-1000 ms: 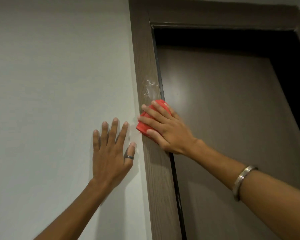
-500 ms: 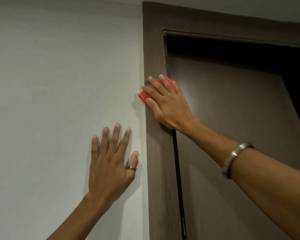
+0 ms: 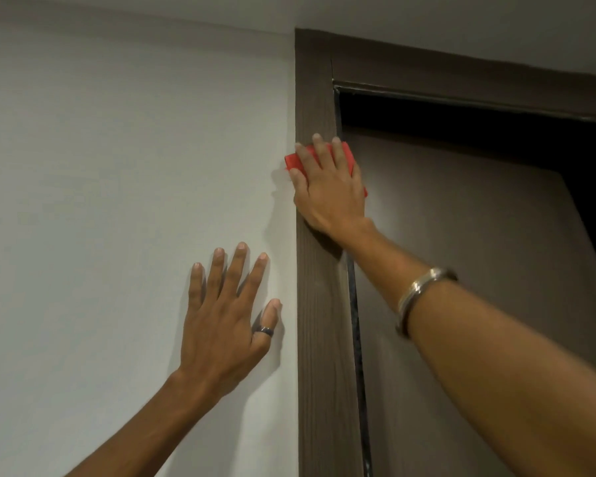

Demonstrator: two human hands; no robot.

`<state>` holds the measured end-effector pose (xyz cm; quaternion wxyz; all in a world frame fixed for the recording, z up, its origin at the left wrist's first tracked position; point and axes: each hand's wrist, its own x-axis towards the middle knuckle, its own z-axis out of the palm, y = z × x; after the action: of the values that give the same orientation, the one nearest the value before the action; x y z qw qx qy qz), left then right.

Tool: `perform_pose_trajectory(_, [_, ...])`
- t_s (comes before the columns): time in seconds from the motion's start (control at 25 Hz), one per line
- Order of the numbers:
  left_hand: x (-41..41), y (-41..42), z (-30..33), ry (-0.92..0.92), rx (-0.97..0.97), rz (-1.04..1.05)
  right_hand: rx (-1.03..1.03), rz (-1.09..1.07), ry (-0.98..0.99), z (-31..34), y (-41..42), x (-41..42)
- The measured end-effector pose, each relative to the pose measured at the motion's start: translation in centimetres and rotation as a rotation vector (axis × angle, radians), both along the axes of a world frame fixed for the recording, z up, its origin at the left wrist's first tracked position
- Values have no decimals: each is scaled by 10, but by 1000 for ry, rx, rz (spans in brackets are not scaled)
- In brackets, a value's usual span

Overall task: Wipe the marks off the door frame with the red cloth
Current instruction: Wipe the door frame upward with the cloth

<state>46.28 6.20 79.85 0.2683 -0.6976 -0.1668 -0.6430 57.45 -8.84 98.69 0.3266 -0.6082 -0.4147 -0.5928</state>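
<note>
The brown wood-grain door frame point(image 3: 319, 339) runs up the middle of the view. My right hand point(image 3: 327, 191) presses a folded red cloth point(image 3: 295, 160) flat against the frame's upright, a short way below the top corner. The cloth pokes out on both sides of my fingers. My left hand point(image 3: 226, 325) lies flat on the white wall beside the frame, fingers spread, holding nothing. No marks show on the bare wood; whatever lies under the cloth is hidden.
The white wall point(image 3: 117, 201) fills the left side. The brown door point(image 3: 479, 304) stands ajar to the right, with a dark gap point(image 3: 496, 132) above it and at its far edge. The ceiling point(image 3: 427, 22) meets the frame's top piece.
My right hand has slid the red cloth up the frame over the smudged patch seen one second ago. My left hand has stayed flat on the wall, and the view has tilted upward.
</note>
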Motion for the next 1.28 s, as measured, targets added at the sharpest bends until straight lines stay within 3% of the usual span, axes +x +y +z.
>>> perform_pose_trajectory(0.12, [2, 0, 14, 13, 9, -1, 23, 15, 31, -8, 3, -3])
perform_pose_trajectory(0.36, [6, -9, 72, 41, -46, 0, 16, -13, 96, 83, 0, -14])
perform_pose_trajectory(0.6, [6, -3, 70, 29, -5, -27, 43, -40, 127, 157, 0, -26])
perform_pose_trajectory(0.76, [3, -6, 73, 48, -22, -36, 18, -74, 162, 168, 1, -29])
perform_pose_trajectory(1.04, [-2, -14, 58, 35, -22, -72, 86, -45, 142, 37, 6, -17])
perform_pose_trajectory(1.28, [-4, -13, -31, 83, -51, -89, 79, -107, 234, -111, 9, -20])
